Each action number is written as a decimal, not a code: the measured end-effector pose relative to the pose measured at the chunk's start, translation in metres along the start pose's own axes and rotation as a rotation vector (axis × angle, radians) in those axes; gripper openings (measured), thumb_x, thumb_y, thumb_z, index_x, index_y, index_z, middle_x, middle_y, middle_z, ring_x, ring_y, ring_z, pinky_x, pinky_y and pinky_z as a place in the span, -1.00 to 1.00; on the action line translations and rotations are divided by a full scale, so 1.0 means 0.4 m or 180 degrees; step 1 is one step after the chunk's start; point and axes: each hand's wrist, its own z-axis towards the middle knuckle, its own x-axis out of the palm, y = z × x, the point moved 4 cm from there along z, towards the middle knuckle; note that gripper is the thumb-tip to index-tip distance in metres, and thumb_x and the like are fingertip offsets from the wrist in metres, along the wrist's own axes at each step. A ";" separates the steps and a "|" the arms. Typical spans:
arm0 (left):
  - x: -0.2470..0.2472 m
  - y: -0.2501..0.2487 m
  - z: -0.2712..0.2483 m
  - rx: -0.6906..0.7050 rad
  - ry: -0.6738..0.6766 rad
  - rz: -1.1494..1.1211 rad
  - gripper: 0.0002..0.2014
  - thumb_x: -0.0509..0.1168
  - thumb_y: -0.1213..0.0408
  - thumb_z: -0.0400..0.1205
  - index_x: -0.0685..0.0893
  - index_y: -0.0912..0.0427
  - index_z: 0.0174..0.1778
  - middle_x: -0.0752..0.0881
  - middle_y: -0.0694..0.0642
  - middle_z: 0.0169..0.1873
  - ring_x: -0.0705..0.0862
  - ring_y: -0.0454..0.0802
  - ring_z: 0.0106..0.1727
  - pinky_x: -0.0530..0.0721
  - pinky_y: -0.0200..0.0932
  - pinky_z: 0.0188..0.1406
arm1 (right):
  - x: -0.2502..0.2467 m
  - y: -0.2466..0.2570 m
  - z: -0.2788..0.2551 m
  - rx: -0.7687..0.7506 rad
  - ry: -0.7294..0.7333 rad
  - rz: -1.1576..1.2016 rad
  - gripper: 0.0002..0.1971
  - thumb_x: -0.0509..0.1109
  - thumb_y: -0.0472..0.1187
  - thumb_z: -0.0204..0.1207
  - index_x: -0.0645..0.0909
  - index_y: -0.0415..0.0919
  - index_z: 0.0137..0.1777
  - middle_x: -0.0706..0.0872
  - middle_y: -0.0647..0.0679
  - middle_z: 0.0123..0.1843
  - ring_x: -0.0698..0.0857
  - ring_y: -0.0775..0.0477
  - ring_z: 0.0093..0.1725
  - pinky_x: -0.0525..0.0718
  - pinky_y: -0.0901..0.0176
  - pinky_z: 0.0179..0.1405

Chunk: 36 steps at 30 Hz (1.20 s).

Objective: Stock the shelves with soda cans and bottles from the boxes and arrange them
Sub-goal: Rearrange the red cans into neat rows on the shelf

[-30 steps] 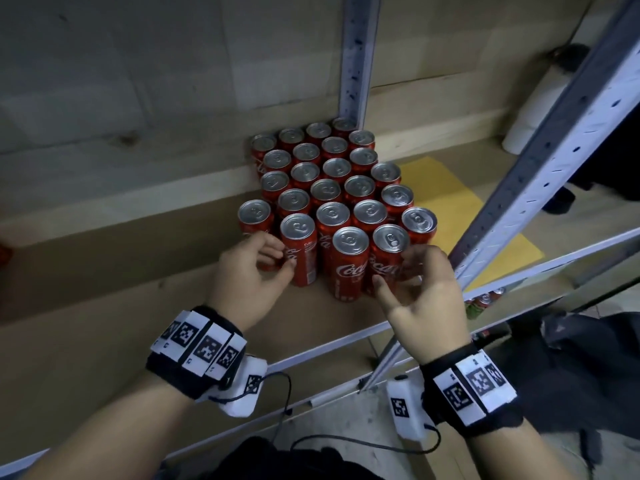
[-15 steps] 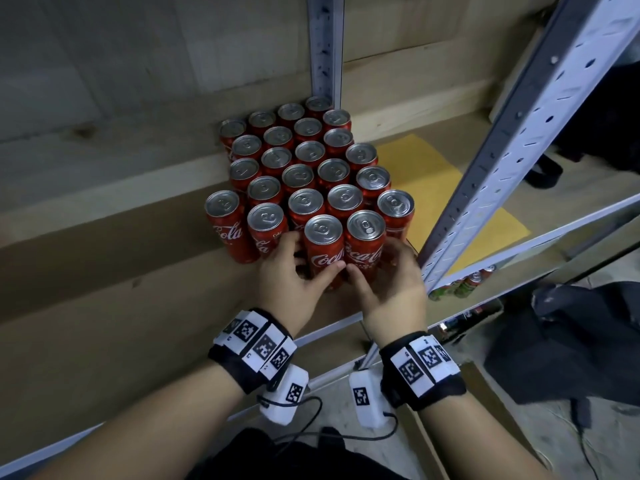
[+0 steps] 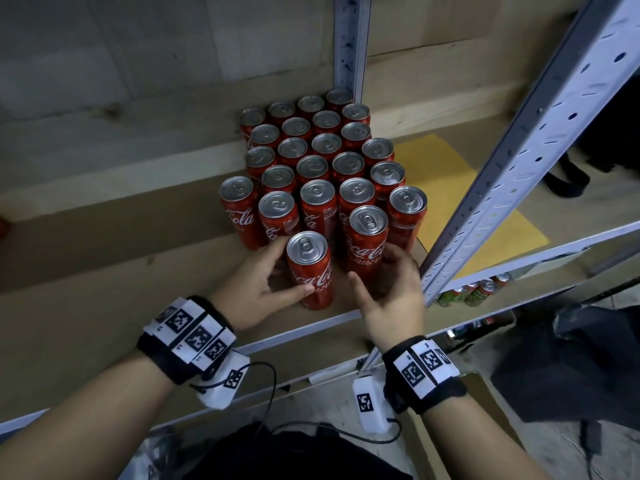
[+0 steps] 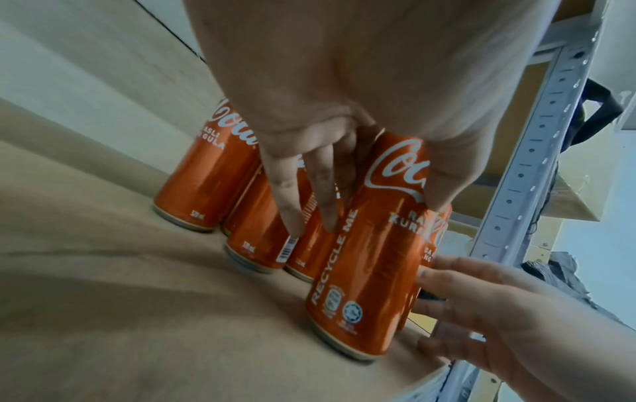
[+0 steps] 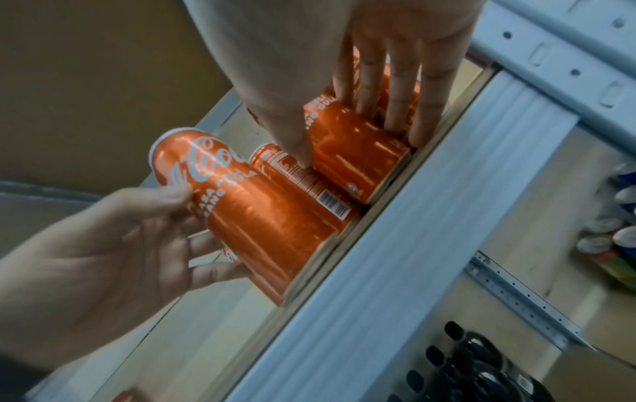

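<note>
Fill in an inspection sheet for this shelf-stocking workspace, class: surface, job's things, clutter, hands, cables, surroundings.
Surface: brown wooden shelf board with a pale metal front edge.
Job's things: upright red Coca-Cola cans packed in diagonal rows; front red can stands nearest the edge, beside its neighbouring red can.
Clutter: flat yellow sheet on the shelf right of the cans.
Hands: left hand grips the front red can; right hand rests straight fingers on the neighbouring red can.
Cables: thin black cables trail from the white wrist cameras.
Surroundings: perforated grey metal uprights; more cans on the lower shelf.
</note>
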 end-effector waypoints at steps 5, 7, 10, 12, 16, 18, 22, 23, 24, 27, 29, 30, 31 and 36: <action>0.028 0.008 -0.008 -0.0125 -0.0231 -0.0025 -0.25 0.62 0.20 0.50 0.41 -0.04 0.57 0.64 -0.16 0.41 0.62 -0.21 0.43 0.62 -0.11 0.44 | 0.014 -0.004 0.014 0.0299 0.0198 -0.0052 -0.33 0.65 0.05 0.45 0.48 0.00 0.51 0.71 0.15 0.31 0.70 0.21 0.29 0.70 0.05 0.37; 0.047 0.009 -0.003 -0.0149 -0.0399 0.0039 -0.20 0.68 0.12 0.40 0.43 -0.10 0.53 0.64 -0.23 0.39 0.63 -0.28 0.40 0.61 -0.18 0.41 | 0.016 -0.001 0.024 0.0289 0.0216 -0.0126 -0.38 0.63 0.07 0.48 0.50 0.00 0.50 0.73 0.16 0.28 0.70 0.21 0.26 0.70 0.06 0.35; 0.064 0.026 0.003 -0.0249 -0.0589 -0.0087 -0.19 0.71 0.16 0.36 0.48 -0.07 0.51 0.66 -0.25 0.34 0.63 -0.32 0.38 0.62 -0.25 0.40 | 0.017 -0.013 0.026 0.0226 0.0331 -0.0125 -0.40 0.57 0.14 0.52 0.48 0.06 0.52 0.74 0.09 0.32 0.71 0.08 0.32 0.70 -0.08 0.36; 0.066 0.040 -0.002 -0.0380 -0.0641 -0.0260 -0.20 0.71 0.26 0.36 0.50 -0.08 0.49 0.69 -0.23 0.31 0.67 -0.31 0.34 0.64 -0.31 0.33 | 0.012 -0.024 0.022 0.0183 0.0443 -0.0131 -0.36 0.53 0.21 0.52 0.45 0.08 0.55 0.71 0.06 0.38 0.68 0.02 0.39 0.68 -0.15 0.39; 0.053 0.058 -0.021 -0.0586 -0.0721 -0.0433 -0.32 0.68 0.30 0.36 0.57 -0.20 0.32 0.75 -0.23 0.22 0.71 -0.30 0.27 0.65 -0.39 0.22 | -0.003 -0.024 0.017 0.0043 0.0574 -0.0079 -0.34 0.56 0.11 0.45 0.49 -0.01 0.53 0.72 0.03 0.35 0.69 0.02 0.37 0.69 -0.16 0.37; 0.052 0.064 -0.027 -0.0664 -0.0683 -0.0532 -0.36 0.65 0.35 0.40 0.56 -0.21 0.28 0.73 -0.25 0.20 0.70 -0.33 0.27 0.63 -0.45 0.18 | -0.002 -0.021 0.020 -0.0012 0.0623 -0.0157 -0.29 0.58 0.08 0.39 0.49 -0.01 0.54 0.69 0.01 0.37 0.66 -0.01 0.40 0.66 -0.17 0.40; 0.064 0.068 -0.030 -0.0742 -0.0596 -0.0594 -0.40 0.64 0.34 0.43 0.58 -0.19 0.30 0.76 -0.30 0.19 0.70 -0.29 0.31 0.63 -0.36 0.26 | 0.023 -0.027 0.040 0.0082 0.0606 -0.0273 -0.30 0.63 0.28 0.31 0.52 0.14 0.43 0.66 0.01 0.34 0.66 -0.04 0.37 0.65 -0.17 0.41; 0.065 0.071 -0.029 -0.0758 -0.0604 -0.0652 -0.39 0.64 0.31 0.43 0.59 -0.15 0.34 0.76 -0.26 0.22 0.69 -0.25 0.33 0.63 -0.27 0.33 | 0.027 -0.027 0.047 0.0149 0.0565 -0.0236 -0.33 0.65 0.30 0.29 0.52 0.16 0.36 0.68 0.04 0.31 0.68 -0.02 0.33 0.67 -0.14 0.40; 0.065 0.074 -0.030 -0.0775 -0.0620 -0.0720 -0.36 0.66 0.26 0.42 0.59 -0.08 0.40 0.76 -0.18 0.27 0.69 -0.20 0.36 0.62 -0.14 0.39 | 0.028 -0.020 0.052 0.0214 0.0560 -0.0170 -0.36 0.68 0.26 0.28 0.50 0.19 0.30 0.70 0.10 0.27 0.70 0.04 0.30 0.67 -0.07 0.40; 0.061 0.076 -0.040 -0.0786 -0.0665 -0.1007 -0.24 0.66 0.10 0.37 0.56 0.14 0.49 0.74 0.03 0.34 0.68 -0.02 0.40 0.58 0.15 0.50 | 0.031 0.000 0.049 0.0305 0.0662 0.0116 -0.35 0.75 -0.02 0.34 0.42 0.27 0.28 0.68 0.32 0.19 0.67 0.39 0.18 0.58 0.38 0.31; 0.050 0.072 -0.054 -0.0784 -0.0801 -0.1166 -0.25 0.62 0.07 0.35 0.56 0.10 0.46 0.75 0.03 0.31 0.70 -0.01 0.38 0.58 0.15 0.49 | 0.031 0.000 0.036 0.0305 0.0616 0.0423 -0.33 0.74 -0.16 0.37 0.46 0.18 0.37 0.70 0.27 0.26 0.67 0.40 0.26 0.55 0.47 0.31; 0.043 0.067 -0.064 -0.0801 -0.0894 -0.1222 -0.27 0.61 0.06 0.35 0.55 0.06 0.45 0.76 0.00 0.30 0.70 -0.03 0.36 0.59 0.11 0.46 | 0.031 0.001 0.027 0.0322 0.0556 0.0561 -0.33 0.74 -0.18 0.37 0.50 0.09 0.42 0.74 0.17 0.28 0.70 0.27 0.29 0.60 0.37 0.33; 0.034 0.060 -0.074 -0.0805 -0.0975 -0.1259 -0.29 0.59 0.05 0.35 0.55 0.01 0.44 0.76 -0.03 0.28 0.70 -0.06 0.35 0.60 0.05 0.43 | 0.033 0.001 0.019 0.0335 0.0524 0.0656 -0.34 0.73 -0.18 0.35 0.54 0.00 0.42 0.77 0.07 0.25 0.74 0.13 0.27 0.66 0.24 0.32; -0.029 0.036 -0.125 -0.0712 -0.1449 -0.1514 -0.33 0.52 0.03 0.38 0.51 -0.09 0.44 0.75 0.12 0.25 0.71 0.13 0.31 0.68 0.07 0.29 | 0.068 0.053 0.000 0.0390 0.0843 0.0813 -0.45 0.65 -0.20 0.19 0.65 -0.11 0.23 0.82 -0.04 0.00 0.81 0.03 -0.03 0.79 0.02 0.04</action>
